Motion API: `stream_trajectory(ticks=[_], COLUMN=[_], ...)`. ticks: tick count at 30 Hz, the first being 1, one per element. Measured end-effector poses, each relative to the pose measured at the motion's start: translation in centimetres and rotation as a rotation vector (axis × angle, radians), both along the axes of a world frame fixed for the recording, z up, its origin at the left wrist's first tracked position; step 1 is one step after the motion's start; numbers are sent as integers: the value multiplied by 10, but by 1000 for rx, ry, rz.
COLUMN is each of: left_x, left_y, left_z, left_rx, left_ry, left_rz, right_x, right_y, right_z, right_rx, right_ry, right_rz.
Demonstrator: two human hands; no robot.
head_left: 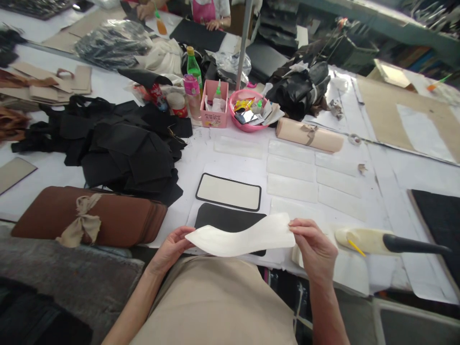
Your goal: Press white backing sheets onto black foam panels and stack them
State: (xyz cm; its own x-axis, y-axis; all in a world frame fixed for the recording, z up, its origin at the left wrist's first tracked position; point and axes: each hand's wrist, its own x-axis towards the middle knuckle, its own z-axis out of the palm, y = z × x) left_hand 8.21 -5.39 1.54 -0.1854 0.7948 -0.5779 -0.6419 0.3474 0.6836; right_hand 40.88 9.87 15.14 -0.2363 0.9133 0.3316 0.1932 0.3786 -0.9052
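Note:
A thin white sheet, bent in a wave, is stretched between my two hands above the table's near edge. My left hand pinches its left end, and my right hand pinches the right end between thumb and fingers. Beneath the sheet lies a black rounded panel, partly covered from view. Just beyond it is a white panel with a black border. Several pale translucent rectangles lie in rows to the right.
Brown panels tied with cloth lie left, below a heap of black pieces. At the back stand a pink box, a pink basin and a green bottle. A black-handled tool lies right. Another person's hand is across the table.

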Motion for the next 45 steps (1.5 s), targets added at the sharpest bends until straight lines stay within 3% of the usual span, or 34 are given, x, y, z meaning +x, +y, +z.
stream_trajectory(ticks=[11,16,19,27,33,45], left_x=[10,4,-2,-14,-18,-19], left_y=[12,18,25,41,49,53], left_z=[4,6,6,-8,-15,-23], left_rx=[-60,-50,-104,-274,-314,-335], left_ry=[303,457,503,584,618,669], left_rz=[18,33,24,-93,-131,-148], right_x=[12,11,13,18,11,5], right_y=[-9,-9,-7,-8,-8,3], right_z=[-16,-29,-48,-125,-150,-163], right_rx=[-73,-359,-535,-846,-815,-790], right_ry=[-41,15,1,-142,-302,-580], right_rz=[-123,-223,-255,-322,-323,-353])
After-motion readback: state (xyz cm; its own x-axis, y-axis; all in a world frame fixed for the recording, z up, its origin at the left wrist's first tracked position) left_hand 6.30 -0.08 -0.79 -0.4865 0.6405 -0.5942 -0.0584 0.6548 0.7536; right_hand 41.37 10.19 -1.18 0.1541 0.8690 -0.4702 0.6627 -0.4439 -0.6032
